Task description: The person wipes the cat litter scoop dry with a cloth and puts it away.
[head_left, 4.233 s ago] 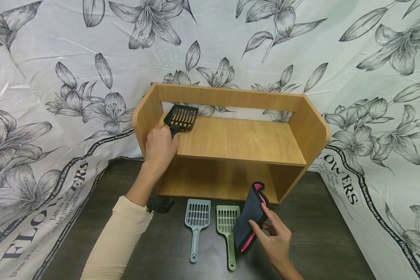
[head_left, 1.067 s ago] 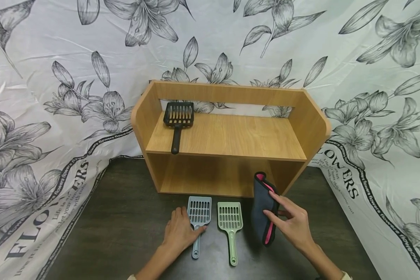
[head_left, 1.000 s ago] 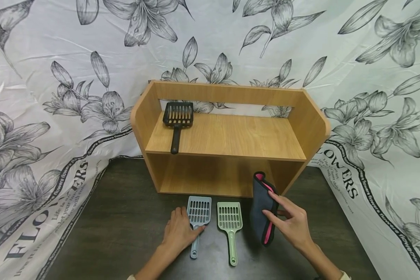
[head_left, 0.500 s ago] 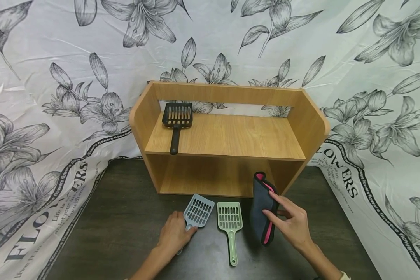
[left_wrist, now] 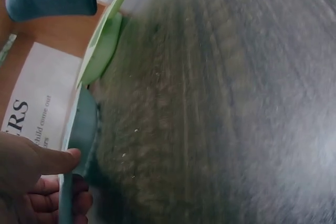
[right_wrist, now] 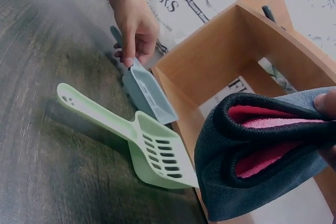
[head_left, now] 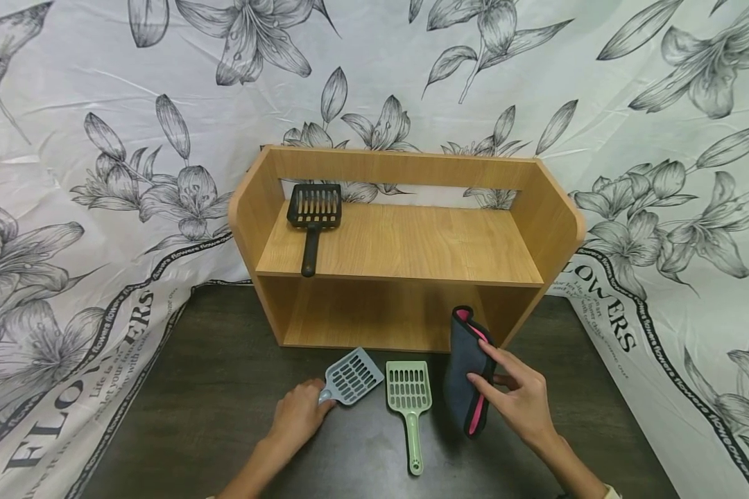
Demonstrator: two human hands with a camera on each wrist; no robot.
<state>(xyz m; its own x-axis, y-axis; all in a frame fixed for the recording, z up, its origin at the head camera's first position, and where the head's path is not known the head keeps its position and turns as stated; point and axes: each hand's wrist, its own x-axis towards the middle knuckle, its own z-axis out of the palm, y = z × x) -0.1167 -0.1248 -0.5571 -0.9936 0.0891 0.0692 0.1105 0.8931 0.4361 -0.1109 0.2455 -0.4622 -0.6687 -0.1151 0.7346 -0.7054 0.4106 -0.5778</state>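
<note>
My left hand (head_left: 296, 418) grips the handle of a light blue litter scoop (head_left: 353, 376), thumb on top, fingers curled below as the left wrist view shows. The scoop's slotted head points up and right, low over the dark table. Right beside it lies a green litter scoop (head_left: 409, 388), its handle toward me. My right hand (head_left: 517, 395) pinches a folded dark grey cloth pouch (head_left: 467, 374) with black edging and pink lining, held upright in front of the shelf's right side. In the right wrist view the pouch's folded pink openings (right_wrist: 262, 116) face the camera.
A two-level wooden shelf (head_left: 406, 242) stands at the back of the dark table (head_left: 187, 409). On its upper level, at the left, lies a black litter scoop (head_left: 315, 215), handle reaching over the front edge. Behind hangs a white flower-printed cloth (head_left: 100, 69).
After setting the black scoop down on the upper shelf, my left hand came down to the blue scoop, took its handle and swung it clockwise. The right hand shifted the pouch right, away from the green scoop.
</note>
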